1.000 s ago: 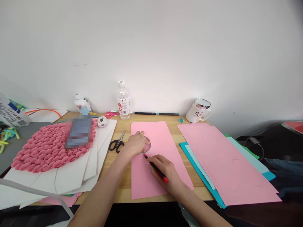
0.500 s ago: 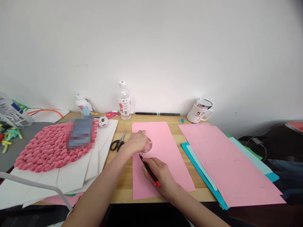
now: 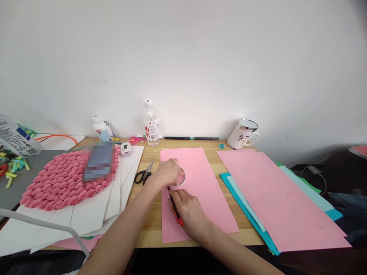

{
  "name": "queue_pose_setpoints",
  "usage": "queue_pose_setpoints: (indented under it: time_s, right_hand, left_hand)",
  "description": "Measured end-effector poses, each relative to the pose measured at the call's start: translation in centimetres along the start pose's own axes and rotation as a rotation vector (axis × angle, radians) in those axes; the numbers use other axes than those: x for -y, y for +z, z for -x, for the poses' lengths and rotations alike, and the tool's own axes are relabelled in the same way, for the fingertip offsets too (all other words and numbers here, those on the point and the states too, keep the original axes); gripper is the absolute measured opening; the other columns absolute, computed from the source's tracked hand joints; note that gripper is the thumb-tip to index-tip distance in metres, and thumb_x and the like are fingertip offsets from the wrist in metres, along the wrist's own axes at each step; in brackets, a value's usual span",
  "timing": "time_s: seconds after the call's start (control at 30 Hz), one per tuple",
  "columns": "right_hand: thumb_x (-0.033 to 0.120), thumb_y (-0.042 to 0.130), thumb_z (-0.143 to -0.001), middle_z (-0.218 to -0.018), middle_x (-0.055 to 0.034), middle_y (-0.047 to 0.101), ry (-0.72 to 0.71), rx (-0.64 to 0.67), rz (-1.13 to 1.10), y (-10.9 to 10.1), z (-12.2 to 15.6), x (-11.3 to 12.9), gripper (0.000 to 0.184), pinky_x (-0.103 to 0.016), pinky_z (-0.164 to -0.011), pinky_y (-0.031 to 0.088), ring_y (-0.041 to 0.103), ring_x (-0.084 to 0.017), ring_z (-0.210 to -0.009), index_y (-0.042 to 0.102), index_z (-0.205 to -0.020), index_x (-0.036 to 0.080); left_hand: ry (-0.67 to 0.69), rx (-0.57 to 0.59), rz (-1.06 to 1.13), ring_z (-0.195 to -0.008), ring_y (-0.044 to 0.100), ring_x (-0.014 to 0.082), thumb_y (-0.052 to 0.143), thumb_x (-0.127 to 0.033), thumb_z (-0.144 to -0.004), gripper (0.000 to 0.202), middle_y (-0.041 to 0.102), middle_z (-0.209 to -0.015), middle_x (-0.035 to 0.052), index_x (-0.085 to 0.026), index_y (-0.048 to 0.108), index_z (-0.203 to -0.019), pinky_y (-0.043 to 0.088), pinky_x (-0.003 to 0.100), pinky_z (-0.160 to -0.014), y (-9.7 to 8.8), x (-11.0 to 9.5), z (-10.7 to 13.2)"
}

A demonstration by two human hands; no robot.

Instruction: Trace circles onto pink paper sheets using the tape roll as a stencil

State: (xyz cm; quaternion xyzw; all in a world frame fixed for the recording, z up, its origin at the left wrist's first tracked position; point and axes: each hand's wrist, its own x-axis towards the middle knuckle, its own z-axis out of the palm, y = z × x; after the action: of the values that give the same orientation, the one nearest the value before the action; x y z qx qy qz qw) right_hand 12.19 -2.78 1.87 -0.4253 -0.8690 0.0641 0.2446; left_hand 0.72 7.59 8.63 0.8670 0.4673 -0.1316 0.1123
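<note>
A pink paper sheet point(image 3: 200, 191) lies on the wooden table point(image 3: 149, 225) in front of me. My left hand point(image 3: 165, 173) presses a small round clear object point(image 3: 180, 179) flat onto the sheet, fingers curled over it. My right hand point(image 3: 187, 212) is closed on a red pen point(image 3: 174, 206) with a black tip. The tip touches the paper at the lower left edge of the round object.
Black scissors point(image 3: 144, 173) lie left of the sheet. A pink rosette mat point(image 3: 57, 179) rests on white boards point(image 3: 94, 210) at the left. A water bottle point(image 3: 150, 123), a white mug point(image 3: 243, 135) and a black pen point(image 3: 190, 138) stand along the wall. Larger pink point(image 3: 281, 198) and teal sheets lie right.
My right hand has swung the pen from the lower right of the round object round to its lower left, and the pen now stands steeper. The left hand has kept pressing.
</note>
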Motion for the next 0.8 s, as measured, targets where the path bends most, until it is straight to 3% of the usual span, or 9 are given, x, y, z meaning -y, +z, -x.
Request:
queue_pose_setpoints:
  time_s: [0.13,0.23,0.4,0.53,0.63,0.8]
  right_hand:
    - [0.003,0.050,-0.077,-0.084,-0.0095,0.065,0.037,-0.013,-0.091,-1.2,1.4,-0.5,0.026,-0.031,-0.058,0.049,0.062,-0.023,-0.074,0.058,-0.098,0.016]
    - [0.009,0.047,-0.083,-0.085,-0.0072,0.068,0.122,-0.040,-0.281,-2.5,2.2,-1.4,0.022,-0.029,-0.061,0.051,0.063,-0.019,-0.073,0.060,-0.098,0.019]
    - [0.029,0.056,-0.083,-0.080,-0.0024,0.071,0.510,-0.174,-0.635,-5.3,1.7,-4.7,0.015,-0.027,-0.062,0.056,0.067,-0.017,-0.072,0.066,-0.090,0.020]
    - [0.041,0.064,-0.078,-0.073,-0.0067,0.070,0.739,-0.374,-0.841,-7.3,-2.0,-7.4,0.026,-0.036,-0.069,0.061,0.071,-0.022,-0.070,0.065,-0.080,0.015]
    - [0.040,0.062,-0.082,-0.080,-0.0091,0.070,0.675,-0.367,-0.967,-7.5,-6.0,-7.9,0.025,-0.038,-0.075,0.062,0.072,-0.021,-0.073,0.061,-0.077,0.015]
    - [0.020,0.059,-0.084,-0.072,0.0006,0.068,0.492,-0.100,-1.129,-5.3,-11.8,-6.6,0.013,-0.037,-0.072,0.062,0.070,-0.015,-0.069,0.047,-0.089,0.020]
  left_hand:
    - [0.004,0.000,0.013,-0.107,0.053,0.0245,0.066,-0.028,-0.068,0.039,0.056,-0.110,0.0071,-0.030,0.068,-0.106,0.046,0.031,-0.080,0.0,-0.1,0.1]
    - [0.000,-0.008,0.022,-0.104,0.054,0.0247,0.063,-0.024,-0.069,0.035,0.056,-0.106,0.0070,-0.030,0.069,-0.103,0.046,0.031,-0.078,-0.1,-0.2,0.2]
    - [-0.015,-0.004,0.030,-0.100,0.053,0.0251,0.057,-0.019,-0.071,0.031,0.055,-0.099,0.0074,-0.027,0.070,-0.098,0.046,0.032,-0.077,-0.2,-0.9,0.6]
    - [-0.060,0.015,0.025,-0.098,0.053,0.0256,0.048,-0.011,-0.076,0.029,0.055,-0.100,0.0110,-0.019,0.069,-0.094,0.046,0.034,-0.076,-0.4,-2.1,1.0]
    - [-0.085,-0.004,0.001,-0.100,0.053,0.0265,0.043,-0.006,-0.078,0.031,0.055,-0.102,0.0138,-0.015,0.068,-0.093,0.047,0.035,-0.077,-0.3,-3.0,1.3]
    - [-0.107,-0.025,-0.048,-0.101,0.055,0.0267,0.045,-0.002,-0.076,0.033,0.058,-0.107,0.0171,-0.012,0.066,-0.100,0.048,0.034,-0.078,-0.1,-3.7,1.5]
